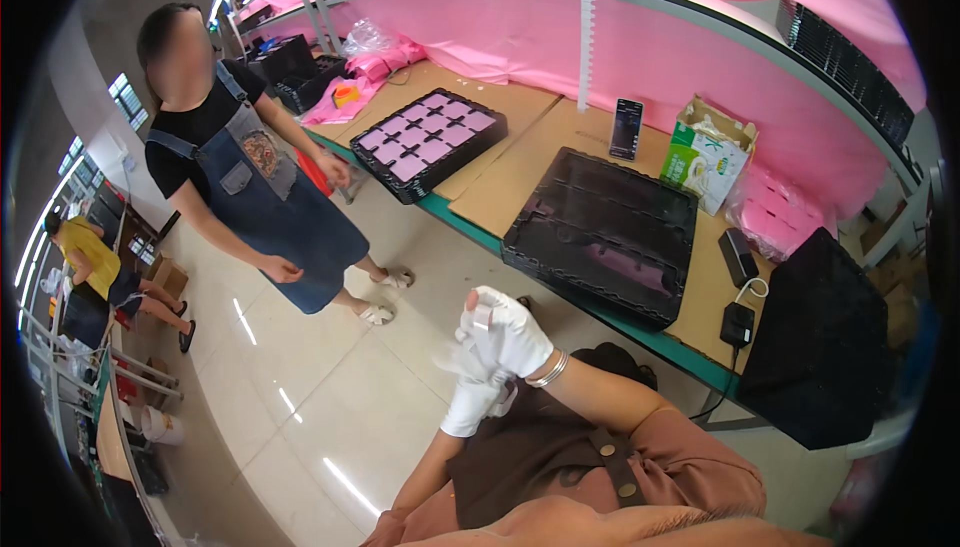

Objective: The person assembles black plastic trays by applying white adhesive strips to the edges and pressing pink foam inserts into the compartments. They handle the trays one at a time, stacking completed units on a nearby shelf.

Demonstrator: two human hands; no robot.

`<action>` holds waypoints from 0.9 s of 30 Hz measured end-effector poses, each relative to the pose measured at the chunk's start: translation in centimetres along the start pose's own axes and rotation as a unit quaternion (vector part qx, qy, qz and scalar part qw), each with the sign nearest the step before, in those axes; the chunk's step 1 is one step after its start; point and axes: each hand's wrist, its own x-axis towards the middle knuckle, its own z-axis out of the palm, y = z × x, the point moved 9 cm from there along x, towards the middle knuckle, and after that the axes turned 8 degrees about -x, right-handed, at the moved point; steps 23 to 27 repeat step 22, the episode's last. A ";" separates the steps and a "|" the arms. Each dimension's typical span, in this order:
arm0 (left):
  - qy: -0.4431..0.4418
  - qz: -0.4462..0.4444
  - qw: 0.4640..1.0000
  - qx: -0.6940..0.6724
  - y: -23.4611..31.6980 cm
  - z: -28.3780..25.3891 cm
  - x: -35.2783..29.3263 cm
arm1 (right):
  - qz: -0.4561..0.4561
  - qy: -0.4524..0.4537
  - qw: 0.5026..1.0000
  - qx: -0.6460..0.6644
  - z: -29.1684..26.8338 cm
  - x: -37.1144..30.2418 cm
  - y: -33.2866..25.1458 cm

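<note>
Both of my hands wear white gloves and meet in front of my body, over the floor beside the bench. My right hand (508,332) is raised with its fingers curled in, and a bare fingertip shows at its top. Whatever those fingers may hold is hidden. Just below and left of it, my left hand (470,383) is smeared by motion, so its fingers do not show clearly. The nearest thing on the bench is a black plastic tray (610,232) with a dark, see-through top and something pinkish under it.
Another black tray (430,142) with pink squares lies farther left on the bench. Behind are a phone (626,129), a green-and-white box (708,152) and a pink wrapped pack (775,209). A black adapter (738,325) and cable lie at right. A person (240,157) stands at left.
</note>
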 end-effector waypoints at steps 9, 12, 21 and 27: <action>0.077 -0.125 0.811 -0.566 -1.4 -2.4 5.5 | 0.045 0.055 0.978 -0.194 -5.5 -3.7 5.6; -0.019 -0.060 0.692 -0.719 -1.5 -4.3 7.3 | 0.191 -0.232 0.909 -0.288 -3.7 -5.8 14.8; 0.424 -0.017 0.862 -0.279 -3.3 -23.4 2.6 | 0.200 0.009 0.918 -0.342 -7.0 -3.7 6.1; 0.393 -0.019 0.890 -0.229 -3.6 -23.7 1.9 | 0.199 0.025 0.907 -0.371 -7.1 -3.0 4.0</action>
